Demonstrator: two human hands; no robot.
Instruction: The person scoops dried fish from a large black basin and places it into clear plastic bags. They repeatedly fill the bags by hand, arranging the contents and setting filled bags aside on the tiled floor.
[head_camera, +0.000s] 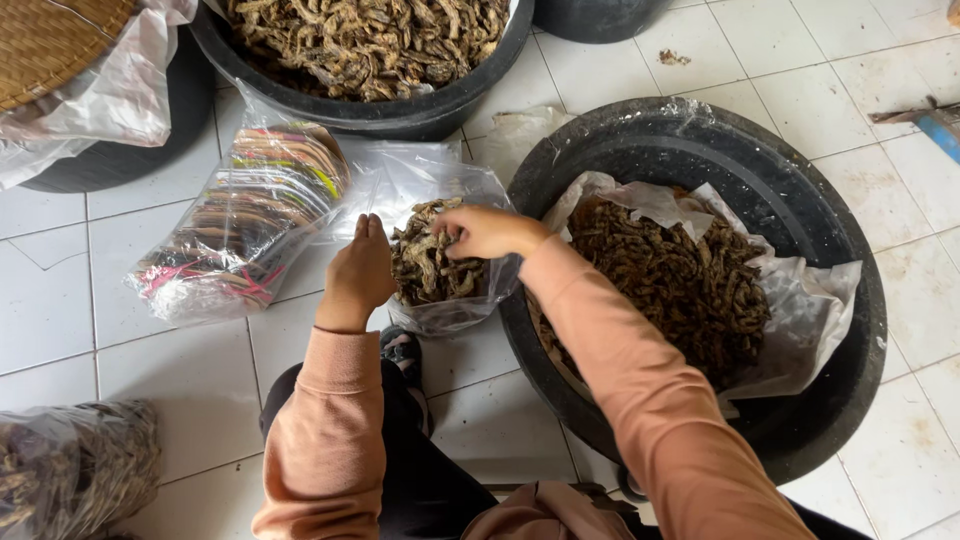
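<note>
Head view: I see my left hand (358, 272) flat against the side of a clear bag (440, 262) on the floor, fingers pressed together. My right hand (487, 232) pinches dried fish (425, 262) at the bag's mouth, just beside a black tub (800, 210) with more.

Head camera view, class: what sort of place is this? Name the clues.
Probably a home or small workshop floor where dried fish is packed: white tiled floor, big black tubs of brown dried fish, clear plastic bag being filled.
</note>
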